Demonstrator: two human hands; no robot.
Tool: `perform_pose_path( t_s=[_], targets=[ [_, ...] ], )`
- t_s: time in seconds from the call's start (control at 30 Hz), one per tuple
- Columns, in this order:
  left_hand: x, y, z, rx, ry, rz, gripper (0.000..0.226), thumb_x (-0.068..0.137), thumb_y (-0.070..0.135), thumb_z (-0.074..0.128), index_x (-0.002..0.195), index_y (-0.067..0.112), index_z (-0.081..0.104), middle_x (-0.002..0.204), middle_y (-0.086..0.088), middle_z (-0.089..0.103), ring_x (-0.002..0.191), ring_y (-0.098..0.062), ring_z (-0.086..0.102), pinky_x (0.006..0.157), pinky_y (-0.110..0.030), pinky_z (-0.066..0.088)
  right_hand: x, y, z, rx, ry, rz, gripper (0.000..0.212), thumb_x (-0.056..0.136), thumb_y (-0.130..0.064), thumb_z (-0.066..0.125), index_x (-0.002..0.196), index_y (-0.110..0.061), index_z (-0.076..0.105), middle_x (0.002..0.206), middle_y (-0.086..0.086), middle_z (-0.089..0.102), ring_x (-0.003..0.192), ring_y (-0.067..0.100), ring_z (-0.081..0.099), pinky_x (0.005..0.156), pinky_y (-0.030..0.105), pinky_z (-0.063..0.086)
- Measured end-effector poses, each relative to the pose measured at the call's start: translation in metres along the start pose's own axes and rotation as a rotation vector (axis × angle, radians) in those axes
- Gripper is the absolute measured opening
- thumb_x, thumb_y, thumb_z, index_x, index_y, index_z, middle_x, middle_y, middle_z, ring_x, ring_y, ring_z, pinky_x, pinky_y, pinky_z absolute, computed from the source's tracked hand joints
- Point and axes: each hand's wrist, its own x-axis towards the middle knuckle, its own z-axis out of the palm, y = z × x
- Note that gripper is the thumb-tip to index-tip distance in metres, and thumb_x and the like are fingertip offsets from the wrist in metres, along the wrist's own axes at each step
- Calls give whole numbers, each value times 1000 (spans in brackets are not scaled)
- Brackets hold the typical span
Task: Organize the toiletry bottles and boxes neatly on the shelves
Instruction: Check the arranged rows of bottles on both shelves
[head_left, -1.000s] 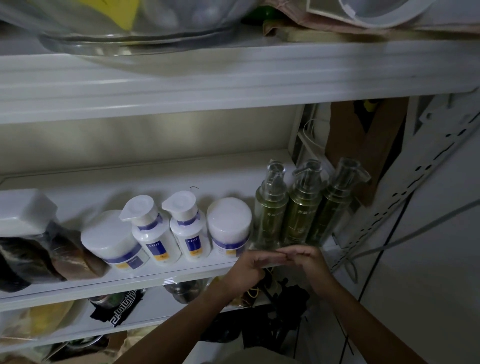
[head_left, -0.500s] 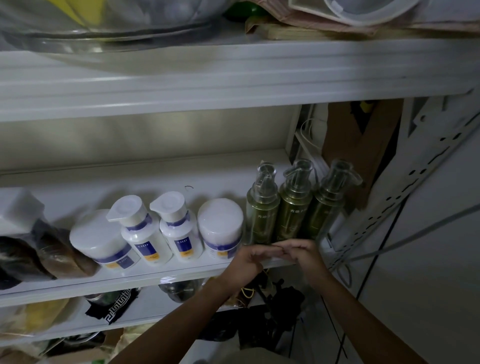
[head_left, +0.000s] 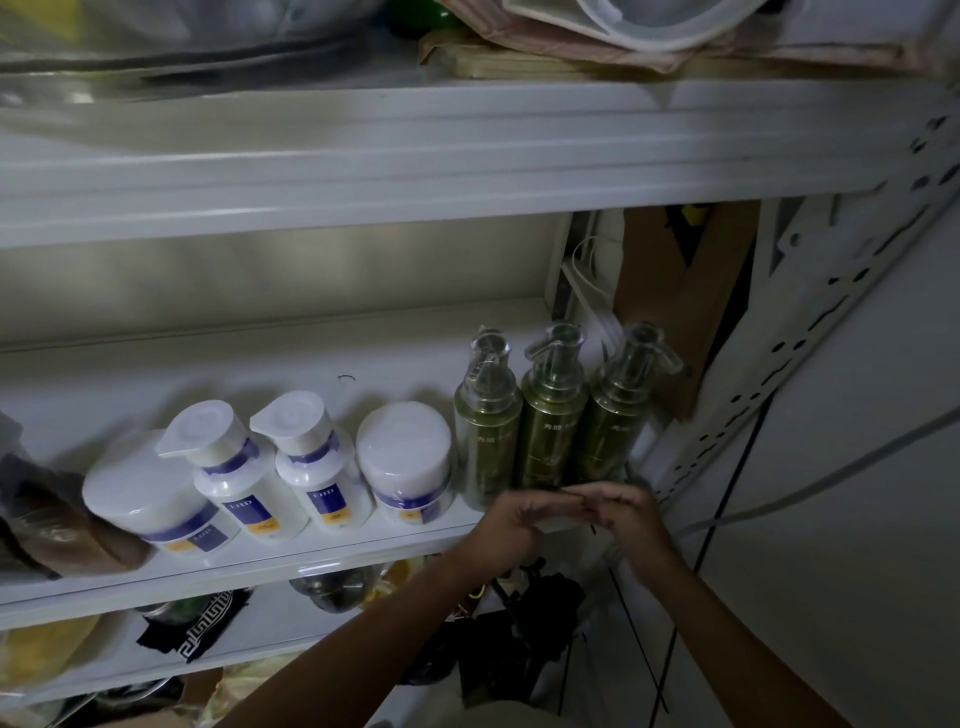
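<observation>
We are keeping our left hand (head_left: 511, 519) and right hand (head_left: 631, 512) fingertip to fingertip at the shelf (head_left: 311, 566) lip. The left fingers are lying fairly straight, holding nothing; the right ones are curling, and we cannot tell if they are pinching anything. Little is changing since a second ago: the green bottles (head_left: 553, 431) at 12 o'clock are standing upright, touching, as before. At 9 o'clock the white bottles (head_left: 322, 483) and jars (head_left: 405, 457) are sitting in line, so this row is looking finished.

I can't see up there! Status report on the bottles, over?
Left hand and right hand meet before green bottles; grip unclear. Bottles upright in a row. White jar close beside them.
</observation>
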Motion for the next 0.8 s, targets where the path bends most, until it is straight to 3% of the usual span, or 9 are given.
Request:
perform_pose_path(
  t_s=[0.13,0.23,0.37,0.47,0.67,0.8],
  targets=[
    [3,-2,0,-47,-1,13,70,65,-35,35,118,2,62,112,2,70,115,-19,61,99,-32,46,5,1,-3,-27,2,1,46,79,19,43,80,-13,76,82,10,74,82,24,70,75,29,57],
    [4,-3,1,-57,20,-24,71,61,-32,33,121,-2,58,109,4,71,114,-17,61,97,-26,46,6,-2,-2,-48,22,-1,42,79,22,41,84,-4,74,73,3,74,75,16,71,68,23,56],
    [4,-2,3,-56,63,-50,65,61,-19,40,122,-4,55,113,-13,66,113,-15,61,96,-25,46,8,-7,-1,-38,28,12,42,76,23,39,91,0,71,65,-1,72,67,10,70,61,18,54],
    [4,-3,3,-41,74,-72,66,60,-18,38,122,-4,57,120,-24,61,116,-19,60,99,-28,46,7,-8,-2,-56,6,8,42,77,23,39,93,0,71,65,-2,72,67,9,69,63,18,54],
    [-8,-1,-10,20,84,-87,64,63,-26,34,116,-5,64,116,-17,66,117,-19,60,99,-24,45,2,-9,7,-55,-126,5,45,81,20,41,85,-11,73,74,-3,74,76,9,70,68,19,54],
    [-16,-1,-20,52,128,-121,61,68,-26,36,117,-1,64,118,-15,66,120,-18,58,105,-31,42,10,-7,17,-97,-160,-4,49,80,18,45,80,-19,77,82,2,75,84,15,70,76,23,56]
  ],
)
